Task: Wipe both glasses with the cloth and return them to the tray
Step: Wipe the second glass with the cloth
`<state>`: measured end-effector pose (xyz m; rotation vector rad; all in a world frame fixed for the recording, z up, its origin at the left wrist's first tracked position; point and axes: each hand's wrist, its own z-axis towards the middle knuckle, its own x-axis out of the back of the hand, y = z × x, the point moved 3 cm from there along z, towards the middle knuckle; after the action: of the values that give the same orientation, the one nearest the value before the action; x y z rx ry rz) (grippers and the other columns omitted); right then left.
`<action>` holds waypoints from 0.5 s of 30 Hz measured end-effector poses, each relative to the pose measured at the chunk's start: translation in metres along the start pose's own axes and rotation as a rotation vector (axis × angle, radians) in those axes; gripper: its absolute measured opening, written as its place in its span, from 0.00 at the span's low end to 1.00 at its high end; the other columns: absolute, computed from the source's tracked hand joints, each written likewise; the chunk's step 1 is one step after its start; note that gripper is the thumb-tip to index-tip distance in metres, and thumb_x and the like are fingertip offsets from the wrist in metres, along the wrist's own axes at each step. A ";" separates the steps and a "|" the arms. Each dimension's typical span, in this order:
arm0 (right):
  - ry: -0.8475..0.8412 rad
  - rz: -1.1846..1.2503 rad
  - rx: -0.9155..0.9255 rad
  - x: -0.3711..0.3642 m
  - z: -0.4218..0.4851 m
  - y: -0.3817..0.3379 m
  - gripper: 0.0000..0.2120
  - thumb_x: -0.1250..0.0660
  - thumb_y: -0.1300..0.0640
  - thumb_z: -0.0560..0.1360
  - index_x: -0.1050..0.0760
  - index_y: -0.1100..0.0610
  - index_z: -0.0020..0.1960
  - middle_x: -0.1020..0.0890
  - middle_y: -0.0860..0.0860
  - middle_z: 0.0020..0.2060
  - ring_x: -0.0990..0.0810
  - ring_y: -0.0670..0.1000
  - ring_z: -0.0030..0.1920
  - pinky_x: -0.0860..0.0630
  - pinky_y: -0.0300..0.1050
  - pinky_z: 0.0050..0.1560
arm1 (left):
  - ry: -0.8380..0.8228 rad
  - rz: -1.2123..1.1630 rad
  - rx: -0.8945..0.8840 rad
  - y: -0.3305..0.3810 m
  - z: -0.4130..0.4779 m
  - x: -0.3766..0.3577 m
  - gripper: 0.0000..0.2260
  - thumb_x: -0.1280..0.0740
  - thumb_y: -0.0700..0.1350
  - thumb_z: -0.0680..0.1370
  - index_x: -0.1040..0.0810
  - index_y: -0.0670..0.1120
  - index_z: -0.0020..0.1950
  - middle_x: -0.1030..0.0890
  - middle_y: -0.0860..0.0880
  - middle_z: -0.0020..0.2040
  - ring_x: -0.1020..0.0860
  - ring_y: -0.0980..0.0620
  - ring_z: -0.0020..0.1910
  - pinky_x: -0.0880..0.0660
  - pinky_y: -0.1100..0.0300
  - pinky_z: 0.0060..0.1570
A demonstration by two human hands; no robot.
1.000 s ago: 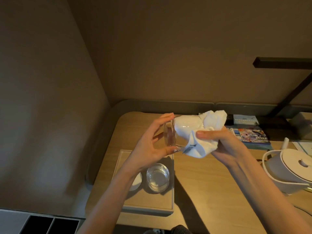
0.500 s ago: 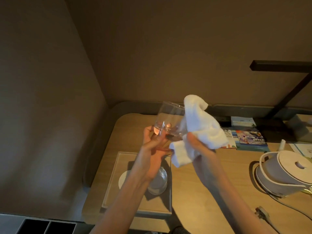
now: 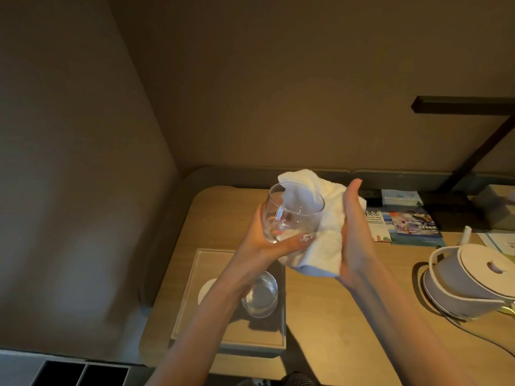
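- The brochures (image 3: 404, 224) at the back of the desk (image 3: 334, 316) carry print too small to read.
- The left hand (image 3: 267, 240) cups a clear, rounded glass (image 3: 292, 213) from below, fingers curled round its base, mouth tilted up and away.
- The right hand (image 3: 354, 235) presses a white terry cloth (image 3: 317, 240) against the side of that glass, fingers nearly straight.
- A second glass (image 3: 260, 298) stands upright on the pale wooden tray (image 3: 189, 302), beside a round white coaster (image 3: 206, 288).
- A white kettle (image 3: 468, 280) sits at the right.
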<state>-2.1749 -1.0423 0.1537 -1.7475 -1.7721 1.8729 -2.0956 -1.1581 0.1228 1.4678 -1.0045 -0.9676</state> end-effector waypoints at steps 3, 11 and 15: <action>0.023 0.077 -0.020 0.005 0.001 0.003 0.35 0.49 0.27 0.70 0.18 0.51 0.55 0.17 0.56 0.55 0.19 0.58 0.56 0.24 0.56 0.58 | 0.082 0.147 -0.048 0.006 0.002 -0.002 0.39 0.18 0.56 0.61 0.33 0.59 0.66 0.25 0.56 0.66 0.23 0.54 0.64 0.21 0.60 0.58; -0.055 0.126 -0.039 0.001 -0.003 0.021 0.34 0.56 0.37 0.77 0.30 0.61 0.67 0.22 0.60 0.61 0.22 0.57 0.59 0.29 0.50 0.60 | 0.171 0.205 -0.362 0.002 0.001 0.010 0.42 0.21 0.68 0.57 0.37 0.71 0.66 0.32 0.41 0.71 0.32 0.40 0.72 0.33 0.37 0.70; 0.083 -0.082 -0.092 0.020 -0.010 0.028 0.17 0.44 0.39 0.76 0.26 0.48 0.54 0.19 0.53 0.55 0.19 0.50 0.46 0.23 0.49 0.46 | 0.126 0.271 -0.343 -0.006 -0.002 0.010 0.42 0.21 0.69 0.54 0.36 0.75 0.64 0.32 0.51 0.69 0.33 0.48 0.72 0.33 0.47 0.72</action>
<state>-2.1578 -1.0330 0.1236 -1.7259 -1.8964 1.6889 -2.0895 -1.1666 0.1161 1.0637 -0.8691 -0.7942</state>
